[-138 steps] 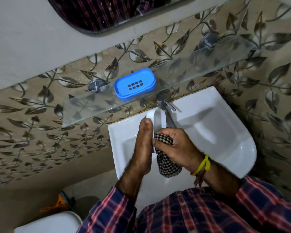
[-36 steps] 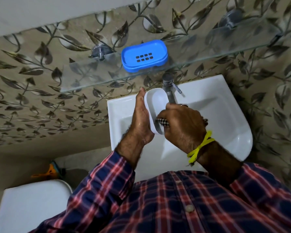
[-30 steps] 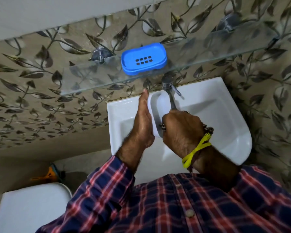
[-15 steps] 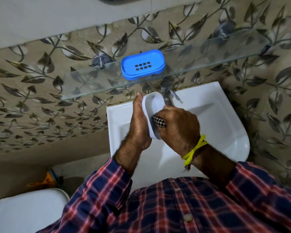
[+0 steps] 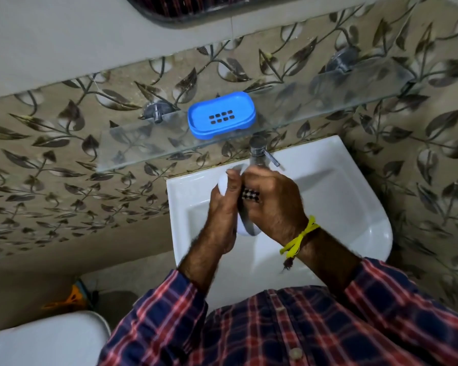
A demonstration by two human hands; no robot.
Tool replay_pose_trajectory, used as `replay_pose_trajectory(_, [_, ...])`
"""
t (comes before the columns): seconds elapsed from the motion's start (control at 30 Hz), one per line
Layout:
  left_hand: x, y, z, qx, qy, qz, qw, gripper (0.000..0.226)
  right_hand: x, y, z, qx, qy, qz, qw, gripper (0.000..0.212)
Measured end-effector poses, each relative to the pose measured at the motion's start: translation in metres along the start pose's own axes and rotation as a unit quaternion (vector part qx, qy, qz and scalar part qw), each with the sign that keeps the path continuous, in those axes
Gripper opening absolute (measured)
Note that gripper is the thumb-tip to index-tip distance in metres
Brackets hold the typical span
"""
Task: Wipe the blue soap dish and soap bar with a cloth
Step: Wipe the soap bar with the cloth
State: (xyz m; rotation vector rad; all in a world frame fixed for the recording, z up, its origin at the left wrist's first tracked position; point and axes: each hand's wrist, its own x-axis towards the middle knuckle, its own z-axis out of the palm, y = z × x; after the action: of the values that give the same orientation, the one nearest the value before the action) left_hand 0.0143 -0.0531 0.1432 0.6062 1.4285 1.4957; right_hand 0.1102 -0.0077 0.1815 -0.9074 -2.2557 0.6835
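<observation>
In the head view, a white soap bar (image 5: 245, 228) is held on edge over the white sink (image 5: 354, 202), clasped by the left hand (image 5: 222, 207) with the fingers curled round its far side. A black-and-white checked cloth (image 5: 250, 194) is pressed against the bar by the right hand (image 5: 273, 202), whose fingers are closed on it. The blue soap dish (image 5: 221, 118) is seen standing empty on the glass shelf (image 5: 143, 143), above the tap (image 5: 258, 151) and well apart from both hands.

shirt: navy-and-red plaid button-front shirt (image 5: 288, 331), pale round buttons | sleeves: long, cuffs ending at forearms | right wrist: knotted yellow thread band (image 5: 298, 240), dark frayed tail | forearms: hairy
</observation>
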Motion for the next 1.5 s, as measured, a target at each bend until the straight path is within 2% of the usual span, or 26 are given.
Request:
replay_pose_trajectory(0.07, [0.001, -0.003, -0.013, 0.038, -0.011, 0.017, 0.999, 0.059, -0.004, 0.012, -0.008, -0.028, -0.091, -0.03, 0.995, 0.017])
replay_pose_trajectory(0.1, [0.001, -0.003, -0.019, 0.048, -0.019, 0.024, 0.998, 0.056, -0.006, 0.019, -0.012, -0.03, -0.106, -0.023, 0.994, 0.024])
replay_pose_trajectory(0.13, [0.0, -0.001, -0.022, 0.05, -0.023, 0.024, 0.998, 0.052, -0.009, 0.025, -0.016, -0.012, -0.088, 0.001, 0.996, 0.027])
replay_pose_trajectory(0.17, [-0.001, 0.0, -0.024, 0.047, -0.013, 0.014, 0.999, 0.047, -0.011, 0.028, -0.021, 0.02, -0.038, 0.031, 0.999, 0.027])
replay_pose_trajectory(0.23, [-0.002, 0.0, -0.026, 0.083, 0.059, 0.016, 0.995, 0.04, -0.011, 0.031, -0.029, 0.066, 0.091, 0.075, 0.991, 0.029])
replay_pose_trajectory(0.27, [-0.002, -0.001, -0.026, 0.134, 0.099, 0.037, 0.985, 0.036, -0.009, 0.031, -0.03, 0.061, 0.121, 0.076, 0.988, 0.034])
replay_pose_trajectory(0.33, [-0.005, -0.006, -0.021, 0.258, 0.145, 0.083, 0.952, 0.029, -0.003, 0.026, -0.026, 0.015, 0.099, 0.035, 0.994, 0.04])
replay_pose_trajectory(0.47, [-0.011, -0.006, -0.011, 0.411, 0.178, 0.127, 0.885, 0.009, -0.007, 0.009, -0.007, -0.093, -0.027, -0.15, 0.984, 0.035])
replay_pose_trajectory(0.57, [-0.02, -0.005, -0.014, 0.422, 0.189, 0.148, 0.874, 0.01, -0.01, 0.017, -0.003, -0.108, -0.059, -0.238, 0.963, 0.037])
replay_pose_trajectory(0.67, [-0.025, -0.005, -0.014, 0.425, 0.19, 0.17, 0.868, 0.024, -0.015, 0.031, -0.003, -0.073, -0.027, -0.203, 0.976, 0.042])
replay_pose_trajectory(0.73, [-0.025, -0.005, -0.015, 0.417, 0.197, 0.16, 0.873, 0.024, -0.016, 0.028, 0.0, -0.041, -0.009, -0.164, 0.986, 0.042])
replay_pose_trajectory(0.8, [-0.026, -0.005, -0.019, 0.406, 0.206, 0.16, 0.876, 0.014, -0.02, 0.018, 0.005, -0.043, -0.022, -0.18, 0.982, 0.037])
replay_pose_trajectory(0.9, [-0.028, -0.006, -0.025, 0.415, 0.212, 0.168, 0.869, 0.012, -0.022, 0.019, 0.005, -0.068, -0.036, -0.219, 0.973, 0.033])
replay_pose_trajectory(0.97, [-0.028, -0.007, -0.027, 0.405, 0.195, 0.161, 0.879, 0.019, -0.019, 0.028, 0.001, -0.039, -0.014, -0.178, 0.983, 0.035])
replay_pose_trajectory(1.03, [-0.027, -0.009, -0.027, 0.399, 0.185, 0.151, 0.885, 0.014, -0.019, 0.03, 0.0, -0.01, -0.006, -0.147, 0.989, 0.037])
replay_pose_trajectory(1.17, [-0.027, -0.008, -0.032, 0.39, 0.19, 0.159, 0.887, 0.007, -0.023, 0.021, 0.006, 0.009, -0.021, -0.158, 0.987, 0.043])
replay_pose_trajectory(1.3, [-0.03, -0.004, -0.027, 0.374, 0.191, 0.177, 0.89, 0.01, -0.027, 0.024, 0.005, 0.071, 0.037, -0.052, 0.995, 0.041])
replay_pose_trajectory(1.4, [-0.034, -0.003, -0.021, 0.344, 0.17, 0.173, 0.907, 0.019, -0.028, 0.016, 0.008, 0.078, 0.06, -0.051, 0.994, 0.034])
replay_pose_trajectory(1.5, [-0.035, 0.0, -0.022, 0.343, 0.175, 0.204, 0.9, 0.016, -0.029, 0.016, 0.014, 0.08, 0.101, -0.041, 0.991, 0.034])
